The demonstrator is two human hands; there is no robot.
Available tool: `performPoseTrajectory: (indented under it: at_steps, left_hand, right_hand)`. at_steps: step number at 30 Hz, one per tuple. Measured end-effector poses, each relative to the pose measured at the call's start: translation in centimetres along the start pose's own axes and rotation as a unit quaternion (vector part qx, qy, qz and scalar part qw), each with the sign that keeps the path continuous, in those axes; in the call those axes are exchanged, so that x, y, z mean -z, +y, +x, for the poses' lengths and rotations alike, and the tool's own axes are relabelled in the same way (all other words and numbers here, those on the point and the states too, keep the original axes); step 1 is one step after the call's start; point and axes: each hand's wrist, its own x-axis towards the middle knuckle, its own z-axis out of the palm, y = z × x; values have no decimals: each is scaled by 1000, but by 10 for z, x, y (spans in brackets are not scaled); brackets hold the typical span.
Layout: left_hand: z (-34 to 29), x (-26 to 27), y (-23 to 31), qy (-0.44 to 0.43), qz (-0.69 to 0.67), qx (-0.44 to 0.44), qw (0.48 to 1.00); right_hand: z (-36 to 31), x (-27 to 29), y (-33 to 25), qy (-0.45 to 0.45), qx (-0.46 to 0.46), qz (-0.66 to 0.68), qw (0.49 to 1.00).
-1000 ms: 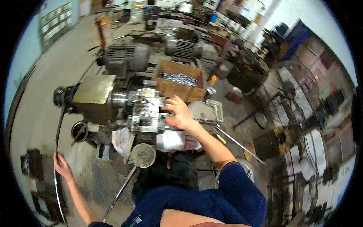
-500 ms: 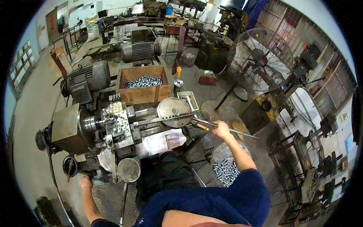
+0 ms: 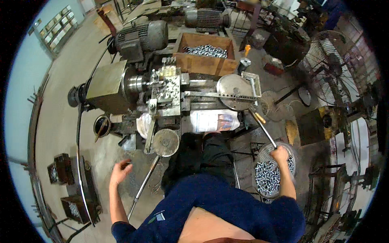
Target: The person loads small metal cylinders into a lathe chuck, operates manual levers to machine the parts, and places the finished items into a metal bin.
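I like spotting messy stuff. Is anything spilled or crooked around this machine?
Nothing looks spilled or broken. The small metal parts stay inside the wooden crate and the round basket under the right hand. The left hand hangs free above the floor. The shop is cluttered, though.

— What is the person wearing?
— A dark navy short-sleeved shirt with a small pale emblem low on the front, and black trousers.
— And the arms?
— Bare below the sleeves. The left hand [image 3: 118,172] and right hand [image 3: 280,154] wear no gloves, rings or watch.
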Motion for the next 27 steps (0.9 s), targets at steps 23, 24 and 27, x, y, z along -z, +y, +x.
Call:
performPoseTrajectory:
  at_steps: [23, 24, 27]
  left_hand:
    - [-27, -70, 56, -176, 135, 12, 975]
    - [-26, -69, 52, -188, 127, 0, 974]
    - [-20, -69, 47, -221, 104, -22, 969]
  right_hand:
    - [-36, -24, -13, -43, 97, 9, 994]
    - [-17, -15, -1, -60, 60, -27, 996]
    - [46, -9, 28, -5, -26, -59, 998]
